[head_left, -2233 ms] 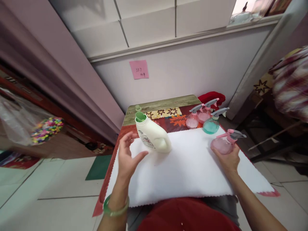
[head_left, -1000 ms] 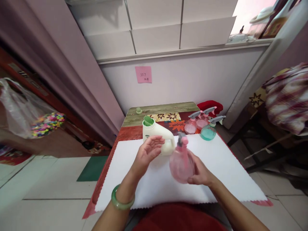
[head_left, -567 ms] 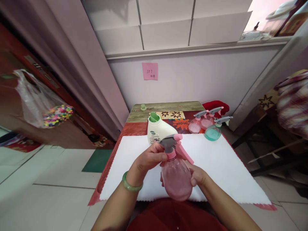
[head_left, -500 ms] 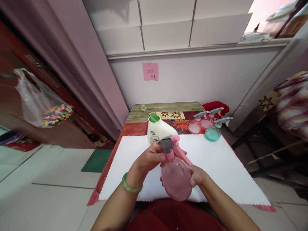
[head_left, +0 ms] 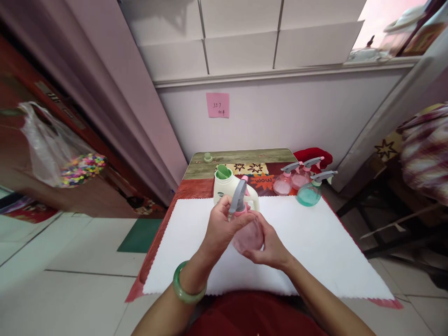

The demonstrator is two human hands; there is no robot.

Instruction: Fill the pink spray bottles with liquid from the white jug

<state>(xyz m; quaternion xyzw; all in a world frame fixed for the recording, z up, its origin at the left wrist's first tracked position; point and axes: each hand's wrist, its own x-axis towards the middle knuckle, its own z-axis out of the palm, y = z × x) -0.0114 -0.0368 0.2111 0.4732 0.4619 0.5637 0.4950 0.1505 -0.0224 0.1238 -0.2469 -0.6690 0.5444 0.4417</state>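
Both hands hold a clear pink spray bottle (head_left: 247, 237) with a grey and pink trigger head, above the white cloth (head_left: 301, 261). My left hand (head_left: 224, 224), with a green bangle on its wrist, is closed round the collar and neck below the trigger head. Around the lower body wraps my right hand (head_left: 271, 247). Right behind the spray bottle stands a cream jug-like bottle (head_left: 224, 190) with a green spout and a handle, partly hidden by my left hand and the trigger head.
At the table's back right stand two pink spray bottles (head_left: 283, 185) and one green spray bottle (head_left: 309, 195). A small green cap (head_left: 208, 157) lies at the back left. A bag of colourful pieces (head_left: 84, 169) hangs at left. A checked sleeve (head_left: 425, 154) shows at right.
The spray bottle has moved away from my body and turned, so its trigger head now points away. My right hand has shifted forward with it, and my left grips the neck.
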